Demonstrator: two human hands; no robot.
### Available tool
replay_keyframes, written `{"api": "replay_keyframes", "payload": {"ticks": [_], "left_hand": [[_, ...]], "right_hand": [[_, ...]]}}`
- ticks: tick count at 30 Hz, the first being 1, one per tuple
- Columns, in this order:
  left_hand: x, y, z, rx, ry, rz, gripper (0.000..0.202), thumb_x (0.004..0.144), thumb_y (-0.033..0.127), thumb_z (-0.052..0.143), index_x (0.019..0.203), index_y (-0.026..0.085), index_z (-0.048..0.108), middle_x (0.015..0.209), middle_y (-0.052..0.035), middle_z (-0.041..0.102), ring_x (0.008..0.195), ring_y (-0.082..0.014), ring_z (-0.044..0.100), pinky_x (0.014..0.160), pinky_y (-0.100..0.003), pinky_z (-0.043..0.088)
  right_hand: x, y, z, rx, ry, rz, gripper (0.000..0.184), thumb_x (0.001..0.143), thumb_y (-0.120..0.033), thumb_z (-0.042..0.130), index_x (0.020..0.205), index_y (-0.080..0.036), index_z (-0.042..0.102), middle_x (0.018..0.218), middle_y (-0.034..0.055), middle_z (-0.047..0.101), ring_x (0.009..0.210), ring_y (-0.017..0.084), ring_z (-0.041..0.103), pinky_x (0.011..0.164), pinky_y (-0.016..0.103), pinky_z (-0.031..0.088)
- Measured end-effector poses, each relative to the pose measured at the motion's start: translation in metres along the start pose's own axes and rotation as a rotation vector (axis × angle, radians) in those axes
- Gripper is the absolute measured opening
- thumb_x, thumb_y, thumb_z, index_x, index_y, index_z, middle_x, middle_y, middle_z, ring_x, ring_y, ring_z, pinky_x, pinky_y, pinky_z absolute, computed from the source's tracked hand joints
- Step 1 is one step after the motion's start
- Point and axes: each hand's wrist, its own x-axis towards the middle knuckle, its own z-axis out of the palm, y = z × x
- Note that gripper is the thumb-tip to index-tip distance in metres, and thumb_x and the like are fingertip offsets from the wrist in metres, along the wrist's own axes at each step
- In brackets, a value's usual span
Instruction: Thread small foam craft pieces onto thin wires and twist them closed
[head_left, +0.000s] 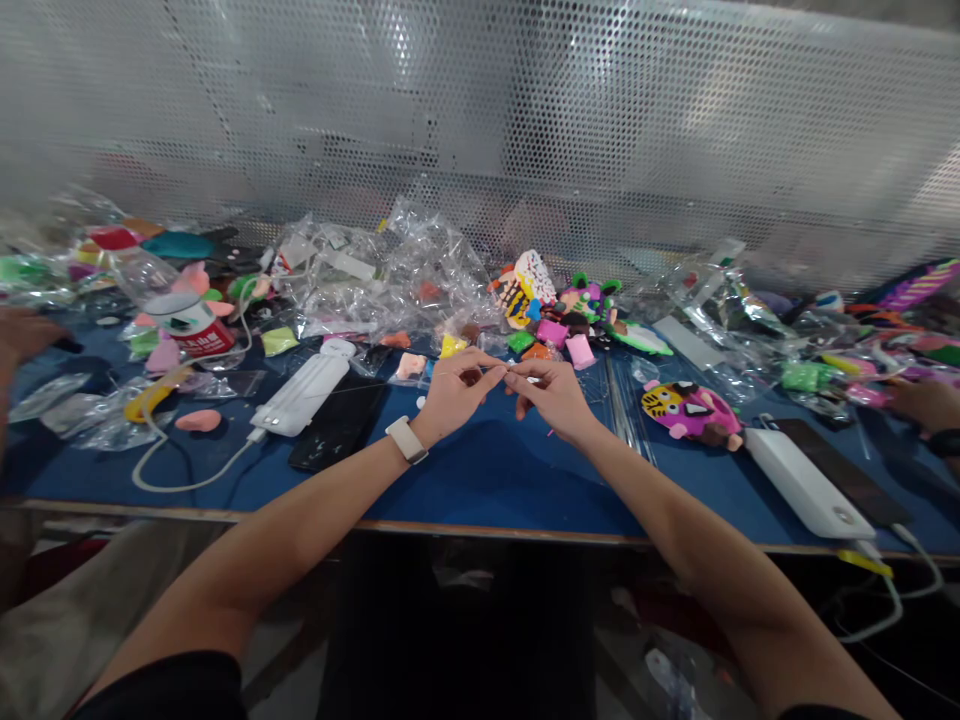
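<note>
My left hand (456, 388) and my right hand (549, 392) meet fingertip to fingertip over the blue table top (480, 480). Both are pinched on a tiny pale piece (512, 373) between them; it is too small to name. A white watch (406, 439) is on my left wrist. Just beyond my fingers lie small clay lumps in yellow (452, 346), green (520, 341), orange and pink (579, 351).
Crumpled clear bags (390, 270) pile up behind the clay. A white power bank (304, 395) and black phone (339, 422) lie at left, another power bank (806, 483) at right beside a pink tiger figure (690, 408). Other people's hands show at both edges (22, 333).
</note>
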Motion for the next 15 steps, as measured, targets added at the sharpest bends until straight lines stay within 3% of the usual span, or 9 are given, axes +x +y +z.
{"api": "replay_keyframes", "payload": {"ticks": [15], "left_hand": [[0.0019, 0.0012, -0.0033, 0.006, -0.038, -0.012, 0.023, 0.096, 0.04, 0.073, 0.091, 0.018, 0.078, 0.082, -0.0031, 0.069, 0.05, -0.0048, 0.054, 0.046, -0.02, 0.043]], "right_hand": [[0.0001, -0.0025, 0.0011, 0.022, 0.012, -0.002, 0.04, 0.075, -0.054, 0.087, 0.081, -0.017, 0.075, 0.071, -0.0005, 0.069, 0.04, 0.01, 0.062, 0.038, 0.022, 0.048]]}}
